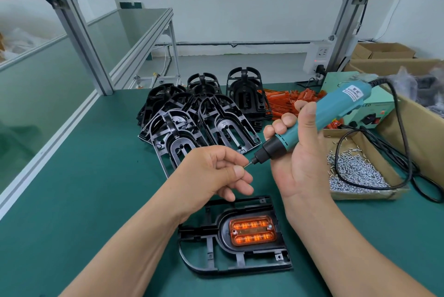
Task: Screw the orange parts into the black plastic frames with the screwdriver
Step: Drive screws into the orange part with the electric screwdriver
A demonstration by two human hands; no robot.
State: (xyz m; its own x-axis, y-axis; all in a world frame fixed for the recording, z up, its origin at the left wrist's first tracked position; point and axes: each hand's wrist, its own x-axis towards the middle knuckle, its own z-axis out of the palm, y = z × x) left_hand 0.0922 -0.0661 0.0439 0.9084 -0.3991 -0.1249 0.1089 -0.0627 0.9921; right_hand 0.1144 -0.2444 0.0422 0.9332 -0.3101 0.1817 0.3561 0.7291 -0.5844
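A black plastic frame (206, 248) lies on the green mat near the front, with an orange part (252, 231) seated in its middle; screw heads show at the part's left and right ends. Above it, my right hand (300, 164) grips a teal electric screwdriver (331, 114), its tip pointing down and left. My left hand (216, 171) pinches a small screw (247, 165) against the bit's tip. More black frames (204, 114) are piled behind, with loose orange parts (283, 102) to their right.
A shallow cardboard box of silver screws (355, 171) sits at the right, the screwdriver's black cable (406, 152) looping over it. A pale green power unit (374, 109) and larger cardboard boxes (420, 133) stand behind. Aluminium posts (84, 44) frame the bench.
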